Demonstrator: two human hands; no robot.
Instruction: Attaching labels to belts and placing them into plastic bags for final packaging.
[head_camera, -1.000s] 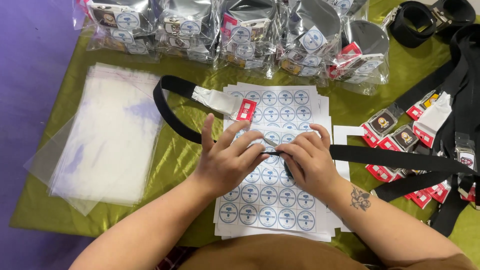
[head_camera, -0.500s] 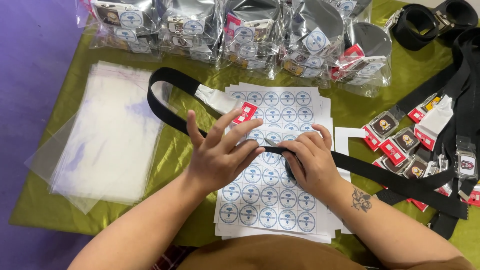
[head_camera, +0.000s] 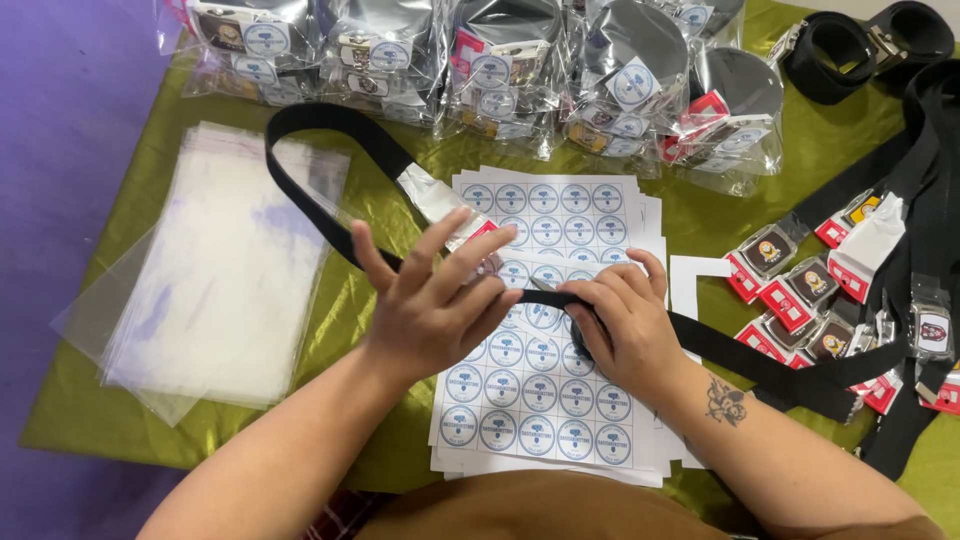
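Fingers (head_camera: 470, 262) of my left hand (head_camera: 435, 315) lie spread flat, pressing the black woven strap (head_camera: 330, 215), while my right hand (head_camera: 625, 325) pinches it closed just beside them, over the white sheet of round blue stickers (head_camera: 545, 420), keeping it taut.

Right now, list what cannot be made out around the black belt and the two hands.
- Head view: where the black belt meets the fingers, the left hand and right hand cover it.
- Sticker sheet: its middle is hidden under both hands; the print is too small.
- Buckles at right: partly under other belts.
- Bagged belts: cut off by the top edge.
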